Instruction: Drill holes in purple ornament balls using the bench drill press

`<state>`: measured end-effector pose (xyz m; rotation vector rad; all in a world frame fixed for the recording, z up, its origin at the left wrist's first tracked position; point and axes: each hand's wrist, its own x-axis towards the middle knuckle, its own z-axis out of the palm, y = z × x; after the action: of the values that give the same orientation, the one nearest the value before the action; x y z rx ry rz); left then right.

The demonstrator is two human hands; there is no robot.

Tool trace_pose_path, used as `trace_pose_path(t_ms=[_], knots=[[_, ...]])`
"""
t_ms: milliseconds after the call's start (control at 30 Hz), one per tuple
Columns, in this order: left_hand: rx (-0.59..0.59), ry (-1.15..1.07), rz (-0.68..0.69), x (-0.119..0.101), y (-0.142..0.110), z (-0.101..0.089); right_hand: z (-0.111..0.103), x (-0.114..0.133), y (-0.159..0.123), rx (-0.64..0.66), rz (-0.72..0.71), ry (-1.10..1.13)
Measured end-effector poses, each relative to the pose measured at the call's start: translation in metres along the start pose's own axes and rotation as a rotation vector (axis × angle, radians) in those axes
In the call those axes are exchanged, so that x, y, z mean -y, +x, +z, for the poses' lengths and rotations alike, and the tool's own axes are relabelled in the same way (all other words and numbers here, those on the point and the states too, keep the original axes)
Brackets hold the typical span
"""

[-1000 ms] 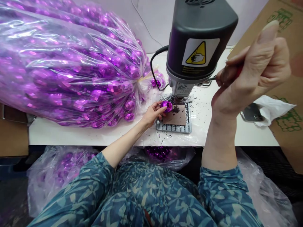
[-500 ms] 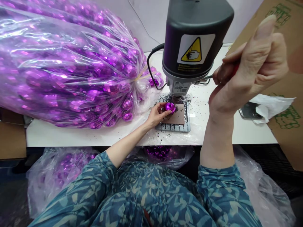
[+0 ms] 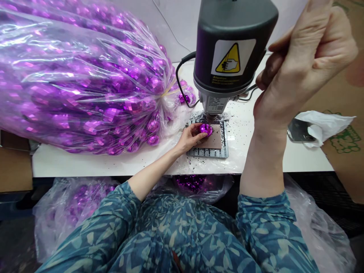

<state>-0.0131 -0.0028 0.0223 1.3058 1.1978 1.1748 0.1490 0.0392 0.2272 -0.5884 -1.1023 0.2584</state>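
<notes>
A shiny purple faceted ball point(image 3: 206, 130) is pinched between the thumb and fingers of my left hand point(image 3: 190, 138). It sits over a brown board point(image 3: 214, 141) on the slotted metal base point(image 3: 224, 153), just below the chuck point(image 3: 211, 116) of a bench drill press point(image 3: 236, 45). Whether the drill bit touches the ball is hidden. Raised at the right, close to the camera, my right hand point(image 3: 305, 62) is closed around the drill press's feed lever, whose grip the fingers mostly cover. Dark shavings point(image 3: 231, 131) lie scattered round the base.
A large tied clear bag point(image 3: 99, 83) of purple balls fills the table's left side. On the right, a phone point(image 3: 298, 131) lies partly under white tissue point(image 3: 321, 127), beside a cardboard box point(image 3: 345, 167). Below the table edge hang plastic bags point(image 3: 74, 212) with purple pieces.
My right hand has moved up and slightly right on the lever. The ball in my left hand has shifted very slightly right.
</notes>
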Motion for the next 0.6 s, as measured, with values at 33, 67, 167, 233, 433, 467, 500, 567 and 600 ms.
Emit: trace_pose_path(t_ms=[33,67,167,233,433,467,500,567,600], knots=[[-0.002,0.033,0.021,0.001,0.0,0.002,0.0,-0.001,0.001,0.014,-0.01,0.0],[-0.004,0.07,0.042,0.002,-0.001,0.003,-0.001,-0.003,0.002,0.029,-0.025,0.002],[-0.013,0.19,0.111,0.005,-0.004,0.007,-0.001,-0.004,0.003,0.04,-0.065,0.03],[-0.027,0.253,0.153,0.007,-0.005,0.008,0.0,-0.004,0.003,0.036,-0.071,0.064],[-0.015,0.29,0.192,0.009,-0.003,0.007,-0.003,0.007,-0.018,-0.034,-0.066,0.086],[-0.014,0.285,0.194,0.01,-0.003,0.007,-0.006,0.008,-0.024,-0.062,-0.074,0.085],[-0.015,0.278,0.197,0.011,-0.003,0.007,-0.008,0.009,-0.031,-0.084,-0.079,0.085],[-0.014,0.262,0.201,0.013,-0.002,0.008,-0.014,0.009,-0.043,-0.112,-0.078,0.085],[-0.014,0.254,0.201,0.013,-0.002,0.008,-0.016,0.008,-0.048,-0.12,-0.078,0.08]])
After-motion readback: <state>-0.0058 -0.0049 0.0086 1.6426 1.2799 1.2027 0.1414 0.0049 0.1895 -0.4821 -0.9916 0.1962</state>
